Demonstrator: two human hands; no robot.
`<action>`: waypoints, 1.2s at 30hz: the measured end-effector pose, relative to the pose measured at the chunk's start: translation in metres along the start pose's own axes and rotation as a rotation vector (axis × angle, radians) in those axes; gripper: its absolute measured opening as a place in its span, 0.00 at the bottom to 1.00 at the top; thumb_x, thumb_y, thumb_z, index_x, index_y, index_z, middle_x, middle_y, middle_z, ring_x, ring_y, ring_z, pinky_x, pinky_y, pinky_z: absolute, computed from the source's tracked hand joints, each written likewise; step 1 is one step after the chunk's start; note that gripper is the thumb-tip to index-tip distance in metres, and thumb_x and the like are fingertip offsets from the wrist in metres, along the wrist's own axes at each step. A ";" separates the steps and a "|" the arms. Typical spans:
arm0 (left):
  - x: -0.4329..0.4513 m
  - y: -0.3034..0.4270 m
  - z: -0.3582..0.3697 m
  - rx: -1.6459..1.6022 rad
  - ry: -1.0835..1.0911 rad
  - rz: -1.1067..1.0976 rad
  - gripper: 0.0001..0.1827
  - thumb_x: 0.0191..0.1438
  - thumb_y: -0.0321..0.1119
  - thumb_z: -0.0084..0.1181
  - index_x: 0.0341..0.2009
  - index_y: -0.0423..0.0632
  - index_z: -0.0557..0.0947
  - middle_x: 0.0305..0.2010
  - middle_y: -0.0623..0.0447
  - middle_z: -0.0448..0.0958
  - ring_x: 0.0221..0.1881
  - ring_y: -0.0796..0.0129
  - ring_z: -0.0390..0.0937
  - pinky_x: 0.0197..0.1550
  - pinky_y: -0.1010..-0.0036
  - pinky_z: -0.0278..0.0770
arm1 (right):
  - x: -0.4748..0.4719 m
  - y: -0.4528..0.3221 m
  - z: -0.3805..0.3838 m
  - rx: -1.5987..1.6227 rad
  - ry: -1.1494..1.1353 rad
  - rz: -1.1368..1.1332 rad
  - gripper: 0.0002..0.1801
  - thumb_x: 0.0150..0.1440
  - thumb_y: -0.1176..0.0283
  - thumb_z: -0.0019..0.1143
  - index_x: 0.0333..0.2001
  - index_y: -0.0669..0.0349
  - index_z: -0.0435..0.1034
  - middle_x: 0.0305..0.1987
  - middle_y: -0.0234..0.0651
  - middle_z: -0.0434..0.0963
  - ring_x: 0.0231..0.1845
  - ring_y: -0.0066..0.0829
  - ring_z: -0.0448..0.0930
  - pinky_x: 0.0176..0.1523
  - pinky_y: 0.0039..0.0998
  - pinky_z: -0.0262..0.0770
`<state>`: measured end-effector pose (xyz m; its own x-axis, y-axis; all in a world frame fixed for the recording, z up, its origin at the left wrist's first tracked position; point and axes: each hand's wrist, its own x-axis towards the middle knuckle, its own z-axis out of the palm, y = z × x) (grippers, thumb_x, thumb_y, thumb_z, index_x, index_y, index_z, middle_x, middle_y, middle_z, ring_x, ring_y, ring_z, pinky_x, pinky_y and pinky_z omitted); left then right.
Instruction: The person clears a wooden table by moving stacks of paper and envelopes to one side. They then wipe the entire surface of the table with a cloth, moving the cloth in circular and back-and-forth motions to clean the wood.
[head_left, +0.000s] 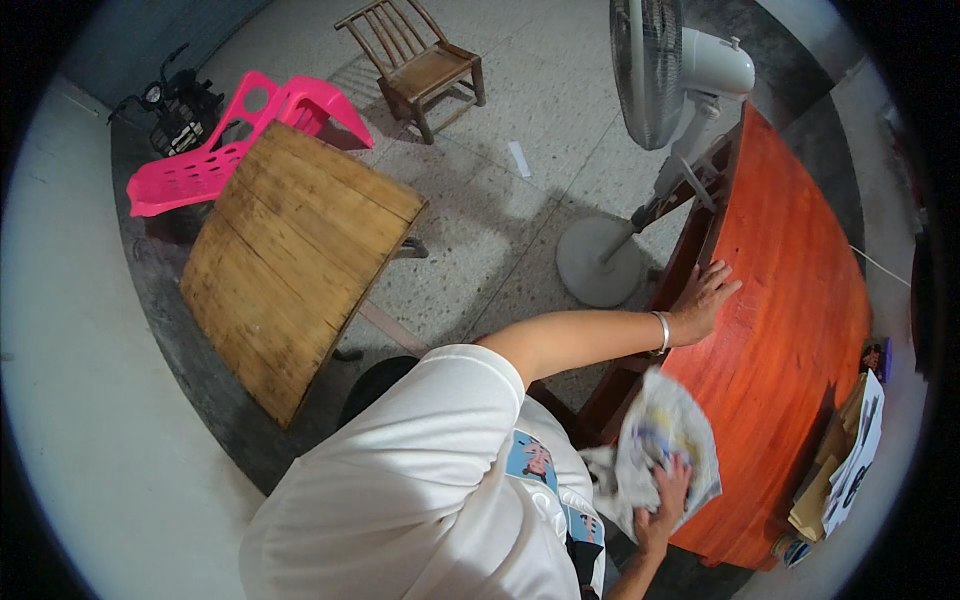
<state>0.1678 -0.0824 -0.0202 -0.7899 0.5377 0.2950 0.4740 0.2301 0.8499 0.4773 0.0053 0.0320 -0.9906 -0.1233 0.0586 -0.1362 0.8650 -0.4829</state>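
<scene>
My left hand (702, 304), with a silver bangle at the wrist, rests on the edge of a red-brown wooden table (780, 330). Its fingers are spread over the tabletop and hold nothing. Lower down, my right hand (665, 499) presses on a crumpled whitish cloth (664, 420) with yellow and blue stains. The cloth lies over the table's near corner, and part of it hangs off the edge. Some of the right fingers are sunk in its folds.
Papers and brown envelopes (832, 465) lie along the table's wall side, near a small dark box (875, 356). A pedestal fan (652, 75) stands beyond the table. Leftward are a plank-topped table (300, 262), a pink plastic chair (195, 176) and a wooden chair (427, 71).
</scene>
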 end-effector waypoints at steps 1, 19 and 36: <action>0.000 -0.001 -0.002 0.005 0.020 0.002 0.33 0.46 0.15 0.40 0.60 0.41 0.63 0.68 0.40 0.49 0.71 0.50 0.39 0.69 0.50 0.35 | -0.016 0.017 -0.007 0.014 0.046 0.022 0.27 0.52 0.64 0.51 0.56 0.61 0.65 0.61 0.50 0.66 0.68 0.48 0.58 0.70 0.44 0.42; 0.005 -0.003 0.001 0.064 0.021 0.071 0.26 0.53 0.26 0.47 0.59 0.44 0.67 0.66 0.39 0.56 0.69 0.48 0.47 0.68 0.51 0.43 | 0.063 0.031 -0.025 -0.030 -0.006 0.106 0.30 0.47 0.70 0.60 0.56 0.52 0.66 0.64 0.43 0.63 0.69 0.42 0.57 0.71 0.46 0.43; 0.014 -0.020 0.006 0.116 0.091 0.227 0.28 0.51 0.19 0.36 0.59 0.42 0.65 0.63 0.37 0.61 0.67 0.47 0.52 0.68 0.61 0.48 | 0.134 0.064 0.001 -0.120 0.307 0.042 0.29 0.50 0.59 0.58 0.56 0.54 0.65 0.63 0.42 0.64 0.68 0.43 0.57 0.69 0.49 0.45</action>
<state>0.1499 -0.0748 -0.0358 -0.6874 0.5125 0.5146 0.6804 0.2065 0.7032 0.3356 0.0435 0.0085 -0.9494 0.0503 0.3099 -0.0770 0.9196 -0.3852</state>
